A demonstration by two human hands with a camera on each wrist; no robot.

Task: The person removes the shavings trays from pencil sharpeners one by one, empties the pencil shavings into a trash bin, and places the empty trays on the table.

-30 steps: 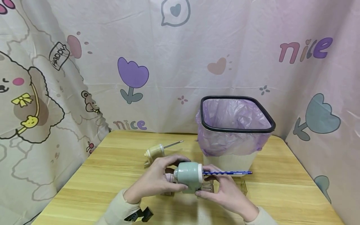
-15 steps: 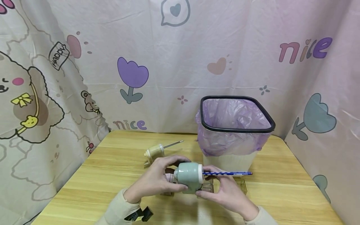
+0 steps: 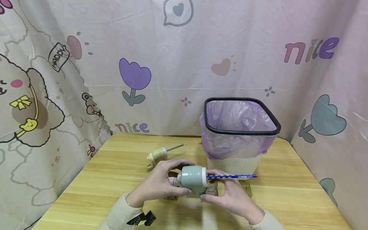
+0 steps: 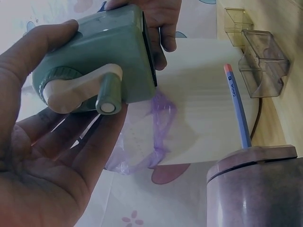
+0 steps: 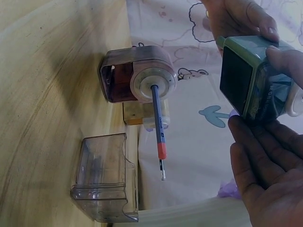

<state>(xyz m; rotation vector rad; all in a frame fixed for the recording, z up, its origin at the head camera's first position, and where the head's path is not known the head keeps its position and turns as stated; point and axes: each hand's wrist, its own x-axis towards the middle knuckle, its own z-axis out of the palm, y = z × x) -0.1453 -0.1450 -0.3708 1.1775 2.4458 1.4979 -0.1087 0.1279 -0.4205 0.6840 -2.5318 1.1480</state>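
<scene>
Both hands hold a green crank pencil sharpener (image 3: 192, 176) above the table. The left hand (image 3: 156, 182) grips its crank side, thumb and fingers around the body. A white crank arm with a green knob (image 4: 108, 98) faces the left wrist camera. The right hand (image 3: 230, 195) holds the opposite side between thumb and fingers. In the head view, a blue patterned pencil (image 3: 233, 176) juts rightward from the sharpener's white front ring. The right wrist view shows a dark face (image 5: 235, 78) on the sharpener. Whether that face is an open slot I cannot tell.
A pinkish sharpener (image 5: 120, 78) with a blue, red-ended pencil (image 5: 159, 120) stands on the table. Behind it is a yellow sharpener (image 3: 158, 155) holding a pencil. A smoky clear drawer (image 4: 265, 64) and yellow drawer (image 4: 239, 23) stand near a purple-lined bin (image 3: 234, 163).
</scene>
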